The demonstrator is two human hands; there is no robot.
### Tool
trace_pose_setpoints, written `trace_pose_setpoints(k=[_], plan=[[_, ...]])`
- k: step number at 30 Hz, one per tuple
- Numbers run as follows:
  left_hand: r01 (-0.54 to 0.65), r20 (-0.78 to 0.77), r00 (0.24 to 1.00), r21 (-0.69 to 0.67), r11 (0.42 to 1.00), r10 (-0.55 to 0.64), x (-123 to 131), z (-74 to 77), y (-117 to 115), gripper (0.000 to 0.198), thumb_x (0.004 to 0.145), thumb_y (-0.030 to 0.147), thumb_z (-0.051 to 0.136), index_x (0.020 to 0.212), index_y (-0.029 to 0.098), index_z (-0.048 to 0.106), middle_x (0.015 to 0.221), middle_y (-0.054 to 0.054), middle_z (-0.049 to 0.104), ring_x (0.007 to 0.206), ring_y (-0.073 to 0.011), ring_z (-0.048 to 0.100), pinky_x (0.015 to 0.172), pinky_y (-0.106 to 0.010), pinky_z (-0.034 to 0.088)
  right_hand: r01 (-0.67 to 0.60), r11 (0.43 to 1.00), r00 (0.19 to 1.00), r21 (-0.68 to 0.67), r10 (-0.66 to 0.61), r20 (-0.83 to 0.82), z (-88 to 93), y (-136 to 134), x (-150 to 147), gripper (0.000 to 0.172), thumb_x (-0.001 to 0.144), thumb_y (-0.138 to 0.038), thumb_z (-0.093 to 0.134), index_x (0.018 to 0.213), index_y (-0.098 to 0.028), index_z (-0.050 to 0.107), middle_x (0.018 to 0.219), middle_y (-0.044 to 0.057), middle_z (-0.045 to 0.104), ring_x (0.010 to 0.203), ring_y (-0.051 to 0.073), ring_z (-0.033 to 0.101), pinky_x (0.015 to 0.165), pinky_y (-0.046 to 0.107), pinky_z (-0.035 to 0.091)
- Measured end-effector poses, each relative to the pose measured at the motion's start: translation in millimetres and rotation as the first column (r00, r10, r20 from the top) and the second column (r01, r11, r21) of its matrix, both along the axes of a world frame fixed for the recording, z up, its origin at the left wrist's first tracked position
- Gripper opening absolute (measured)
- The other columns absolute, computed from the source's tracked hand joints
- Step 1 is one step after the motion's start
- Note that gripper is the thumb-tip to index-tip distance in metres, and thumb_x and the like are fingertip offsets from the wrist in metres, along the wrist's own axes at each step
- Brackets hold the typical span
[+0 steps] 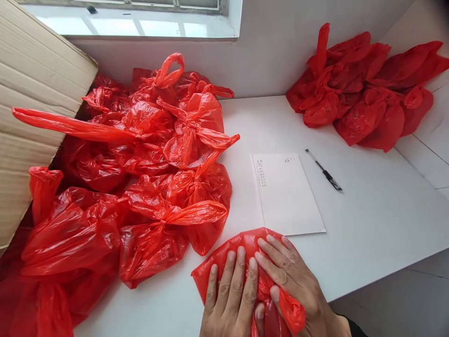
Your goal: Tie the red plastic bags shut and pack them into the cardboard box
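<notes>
A red plastic bag [245, 239] with a twisted, knotted top lies on the white table at the near edge, under both hands. My left hand [231, 295] rests flat on its left part, fingers stretched out and pointing away from me. On the right part my right hand [298, 276] lies with its fingers extended, the twisted end of the bag [293, 313] sticking out beneath the palm. What the bag contains is hidden. Just beyond it is a white sheet of paper [291, 201] with a short handwritten list. A black pen [324, 171] lies right of the sheet.
Several tied red bags [157, 140] are heaped on the left, some against an open cardboard box [31, 93]. Another pile of red bags [361, 89] sits at the back right by the wall. The white table [379, 224] ends at a right front edge. A window sill [150, 25] is behind.
</notes>
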State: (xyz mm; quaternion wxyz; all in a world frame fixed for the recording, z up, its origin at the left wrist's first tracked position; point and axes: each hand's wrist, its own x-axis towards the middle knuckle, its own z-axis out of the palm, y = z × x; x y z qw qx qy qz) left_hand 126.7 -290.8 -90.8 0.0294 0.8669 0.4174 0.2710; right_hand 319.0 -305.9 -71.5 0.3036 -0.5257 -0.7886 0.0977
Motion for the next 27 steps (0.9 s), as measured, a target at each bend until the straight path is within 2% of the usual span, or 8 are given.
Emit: trace_pose_setpoints(k=[7,16,21,24,27], plan=[[-0.011,-0.020,1.000,-0.014,1.000,0.011,2,-0.6,-1,0.053,0.102,0.023,0.043,0.154,0.011,0.042,0.144,-0.017,0.059,0.151,-0.0267,0.035,0.126,-0.049,0.021,-0.017,1.000,0.998,-0.015,0.017,0.054,2.3,3,-1,0.062,0.093,-0.020,0.047,0.154,-0.010,0.040,0.160,0.013,0.043,0.149,0.032,0.037,0.121,0.055,0.032],[-0.006,-0.037,0.999,0.003,1.000,0.006,2,1.6,1,0.055,0.100,0.023,0.048,0.154,0.009,0.042,0.143,-0.019,0.060,0.151,-0.0293,0.034,0.126,-0.051,0.022,-0.002,0.999,1.000,-0.033,0.003,0.031,5.1,1,-2,0.062,0.095,-0.024,0.048,0.155,-0.011,0.038,0.161,0.013,0.041,0.149,0.030,0.038,0.121,0.054,0.036],[0.089,-0.140,0.987,0.056,0.994,-0.081,-5,4.3,6,0.056,0.098,0.018,0.050,0.152,0.004,0.044,0.146,-0.022,0.057,0.152,-0.0346,0.029,0.126,-0.053,0.018,-0.025,0.998,1.000,-0.050,0.024,-0.010,4.1,0,1,0.061,0.097,-0.024,0.046,0.156,-0.013,0.037,0.161,0.012,0.041,0.149,0.031,0.038,0.120,0.053,0.039],[0.096,-0.154,0.984,0.045,0.994,-0.088,-8,6.7,5,0.055,0.100,0.021,0.045,0.153,0.004,0.042,0.150,-0.021,0.053,0.151,-0.0355,0.032,0.126,-0.053,0.019,-0.031,0.999,0.999,-0.038,0.030,-0.033,3.0,-3,2,0.060,0.097,-0.020,0.043,0.156,-0.013,0.037,0.160,0.011,0.043,0.148,0.030,0.039,0.119,0.051,0.040],[0.076,-0.102,0.992,0.044,0.996,-0.071,-9,7.1,1,0.054,0.106,0.029,0.031,0.155,0.006,0.039,0.154,-0.018,0.049,0.150,-0.0330,0.035,0.125,-0.050,0.021,-0.034,0.999,0.997,-0.018,0.032,-0.073,-0.3,-7,4,0.058,0.099,-0.021,0.043,0.156,-0.014,0.038,0.159,0.011,0.044,0.147,0.029,0.041,0.120,0.047,0.040]])
